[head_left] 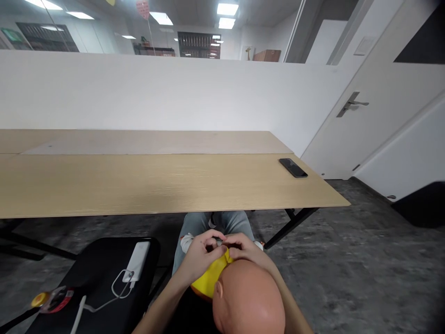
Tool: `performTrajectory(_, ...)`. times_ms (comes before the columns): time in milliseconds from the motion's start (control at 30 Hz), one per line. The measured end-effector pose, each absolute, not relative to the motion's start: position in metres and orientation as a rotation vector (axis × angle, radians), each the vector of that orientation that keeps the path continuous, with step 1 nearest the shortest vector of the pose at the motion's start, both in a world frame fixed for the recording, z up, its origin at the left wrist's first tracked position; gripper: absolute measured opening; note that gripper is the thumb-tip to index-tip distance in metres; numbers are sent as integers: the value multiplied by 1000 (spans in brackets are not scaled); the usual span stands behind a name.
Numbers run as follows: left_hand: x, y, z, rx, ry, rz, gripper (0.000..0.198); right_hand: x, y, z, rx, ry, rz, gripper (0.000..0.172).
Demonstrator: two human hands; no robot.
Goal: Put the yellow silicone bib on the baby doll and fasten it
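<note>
Both hands meet low in the view, over my lap in jeans (222, 222). My left hand (200, 253) and my right hand (245, 246) have their fingers closed in a pinch on the top end of a yellow rubbery thing (210, 278), which looks like a balloon. In front of the hands, a smooth, round, peach-coloured object (248, 299) fills the bottom edge; I cannot tell whether it is a balloon or a head-shaped form. It hides the lower part of the yellow thing and part of my right forearm.
A long wooden table (156, 181) stands just ahead, with a black phone (293, 167) near its right end. At lower left, a black seat (100, 269) carries a white power bank (138, 260) with cable and a red-and-yellow item (52, 299). A white door (365, 106) is on the right.
</note>
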State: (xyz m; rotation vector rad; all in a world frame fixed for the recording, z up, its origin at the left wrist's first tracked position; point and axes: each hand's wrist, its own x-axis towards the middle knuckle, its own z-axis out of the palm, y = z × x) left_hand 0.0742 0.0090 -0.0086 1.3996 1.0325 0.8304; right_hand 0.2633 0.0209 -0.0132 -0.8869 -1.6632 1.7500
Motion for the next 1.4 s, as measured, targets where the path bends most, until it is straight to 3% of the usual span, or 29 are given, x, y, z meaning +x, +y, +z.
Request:
performTrajectory(133,75,9,-8,1348,1029,835,22,262,21,-17,-977,-1667,1755,24)
performTrajectory(400,64,13,-8,1442,1113,771,38,259,23,-27,-1051,-1551,1682,32)
performTrajectory(1200,56,9,4,1312,937,637,26,256,22,-24,-1016,-1334,1672,31)
performTrajectory(1400,61,13,1,1445,1018,570,39,256,23,-24,-1013,-1395,1662,34)
